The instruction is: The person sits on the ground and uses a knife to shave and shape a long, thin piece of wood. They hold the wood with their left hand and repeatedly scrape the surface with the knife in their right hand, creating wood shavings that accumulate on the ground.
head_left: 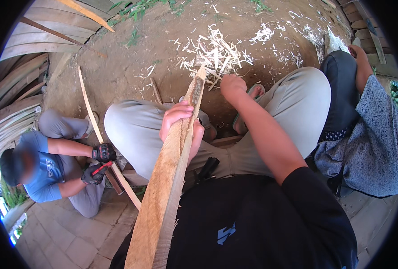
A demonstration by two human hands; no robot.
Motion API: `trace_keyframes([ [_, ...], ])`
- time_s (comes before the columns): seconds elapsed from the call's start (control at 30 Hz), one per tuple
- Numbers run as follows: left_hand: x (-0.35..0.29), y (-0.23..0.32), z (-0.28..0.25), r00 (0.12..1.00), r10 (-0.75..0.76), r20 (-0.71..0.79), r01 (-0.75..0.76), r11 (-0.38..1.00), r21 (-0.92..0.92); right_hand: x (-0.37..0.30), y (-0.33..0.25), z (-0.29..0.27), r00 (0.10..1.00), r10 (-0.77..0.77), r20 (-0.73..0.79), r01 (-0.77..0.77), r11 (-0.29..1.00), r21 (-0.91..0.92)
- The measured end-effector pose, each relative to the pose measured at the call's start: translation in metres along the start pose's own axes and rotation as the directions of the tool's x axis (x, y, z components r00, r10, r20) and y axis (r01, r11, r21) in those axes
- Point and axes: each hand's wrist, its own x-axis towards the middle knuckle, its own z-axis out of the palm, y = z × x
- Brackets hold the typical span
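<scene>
A long rough wooden plank (160, 197) slants up from my body and narrows to a point past my knees. My left hand (181, 121) is closed around it below the tapered end, where a dark patch of bark shows. Just to the right of the tip, my right hand (233, 86) is closed in a fist, apart from the plank. Whatever it grips is hidden by the fingers. Pale wood shavings (219, 51) lie heaped on the dirt beyond the tip.
On the left a seated co-worker in black gloves (104, 153) holds a long wood strip (89, 105) and a red-handled tool (102, 168). Another person in a patterned garment (365, 139) sits close on my right. Stacked boards (17, 94) line the left side.
</scene>
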Motion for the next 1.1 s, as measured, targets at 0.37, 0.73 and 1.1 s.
trace_keyframes([
  [0.37, 0.002, -0.005, -0.003, 0.997, 0.058, 0.046, -0.055, 0.997, -0.061, -0.063, -0.019, -0.107, 0.984, -0.089, 0.151, 0.091, 0.996, -0.005],
  [0.73, 0.003, -0.006, -0.002, 0.997, 0.038, 0.065, -0.032, 0.994, -0.102, -0.055, -0.039, -0.066, 0.989, -0.146, 0.008, 0.146, 0.989, -0.034],
  [1.1, 0.003, 0.001, -0.001, 0.998, 0.019, 0.063, -0.014, 0.997, -0.077, -0.045, -0.035, -0.024, 0.977, -0.201, -0.076, 0.199, 0.979, -0.038],
])
